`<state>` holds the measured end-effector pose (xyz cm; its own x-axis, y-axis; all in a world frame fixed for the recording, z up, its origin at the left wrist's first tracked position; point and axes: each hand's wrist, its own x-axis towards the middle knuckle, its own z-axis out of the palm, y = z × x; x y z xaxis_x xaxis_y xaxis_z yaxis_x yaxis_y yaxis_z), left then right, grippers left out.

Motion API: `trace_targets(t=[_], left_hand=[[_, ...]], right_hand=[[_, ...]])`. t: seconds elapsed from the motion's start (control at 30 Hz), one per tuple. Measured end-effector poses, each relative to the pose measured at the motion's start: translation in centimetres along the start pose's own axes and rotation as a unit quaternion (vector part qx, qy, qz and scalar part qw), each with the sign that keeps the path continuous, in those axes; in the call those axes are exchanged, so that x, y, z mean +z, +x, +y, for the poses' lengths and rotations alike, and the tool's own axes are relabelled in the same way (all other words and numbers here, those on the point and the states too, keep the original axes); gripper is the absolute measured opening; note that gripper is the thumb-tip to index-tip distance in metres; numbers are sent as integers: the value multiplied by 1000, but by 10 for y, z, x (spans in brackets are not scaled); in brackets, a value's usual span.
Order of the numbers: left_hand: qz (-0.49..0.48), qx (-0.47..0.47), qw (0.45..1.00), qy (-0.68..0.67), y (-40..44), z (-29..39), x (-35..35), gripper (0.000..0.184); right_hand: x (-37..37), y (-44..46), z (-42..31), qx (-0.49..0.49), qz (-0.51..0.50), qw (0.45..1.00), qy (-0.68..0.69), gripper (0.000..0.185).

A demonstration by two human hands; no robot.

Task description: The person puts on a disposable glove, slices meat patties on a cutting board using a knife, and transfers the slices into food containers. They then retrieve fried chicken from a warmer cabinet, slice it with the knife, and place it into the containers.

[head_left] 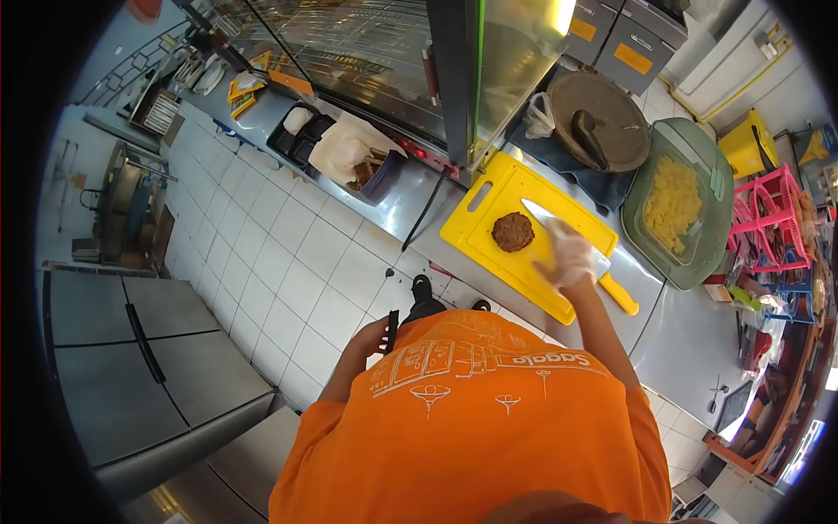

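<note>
A round, dark brown patty (512, 232) lies on a yellow cutting board (484, 240). To its right is a knife with a yellow handle (619, 295), lying diagonally with its tip toward the far side of the board. My right hand (569, 258), in a clear plastic glove, is over the middle of the blade with its fingers apart. Whether it touches the knife cannot be made out. Low by my left side, my left hand (370, 337) is closed around a thin black object (391, 332), seen edge-on.
A green tub (635, 214) of yellow chunks stands right of the board, beside a large round brown lid (576, 96). Left along the steel counter (419, 205) is a dark container (388, 179) with paper. A glass cabinet (358, 52) rises behind; pink racks (768, 214) stand far right.
</note>
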<state>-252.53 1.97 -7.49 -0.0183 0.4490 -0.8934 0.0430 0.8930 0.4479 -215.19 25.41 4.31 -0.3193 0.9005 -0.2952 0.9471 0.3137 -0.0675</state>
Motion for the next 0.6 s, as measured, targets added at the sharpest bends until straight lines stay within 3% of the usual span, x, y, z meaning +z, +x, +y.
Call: trace_targets(t=[0.03, 0.1, 0.2, 0.23, 0.4, 0.43, 0.6], left_hand=[[11, 14, 1000, -23, 7, -10, 1, 53], [31, 8, 995, -99, 28, -31, 1, 54], [54, -31, 981, -181, 30, -60, 0, 64], [60, -32, 978, -196, 27, -70, -1, 65], [92, -65, 955, -275, 25, -135, -1, 65], [19, -38, 939, -340, 80, -213, -21, 63], [83, -126, 978, -142, 81, -219, -5, 58]], right_hand=[[-12, 11, -17, -99, -33, 994, -20, 89], [16, 48, -27, -282, 158, 940, -112, 85], [-22, 72, -49, -275, -100, 954, -61, 51], [-20, 72, -49, -278, -28, 958, -67, 37], [-43, 66, -63, -65, -89, 992, 62, 39], [-40, 64, -69, -41, -91, 994, 49, 42], [-21, 58, -75, 28, -74, 997, 14, 64]])
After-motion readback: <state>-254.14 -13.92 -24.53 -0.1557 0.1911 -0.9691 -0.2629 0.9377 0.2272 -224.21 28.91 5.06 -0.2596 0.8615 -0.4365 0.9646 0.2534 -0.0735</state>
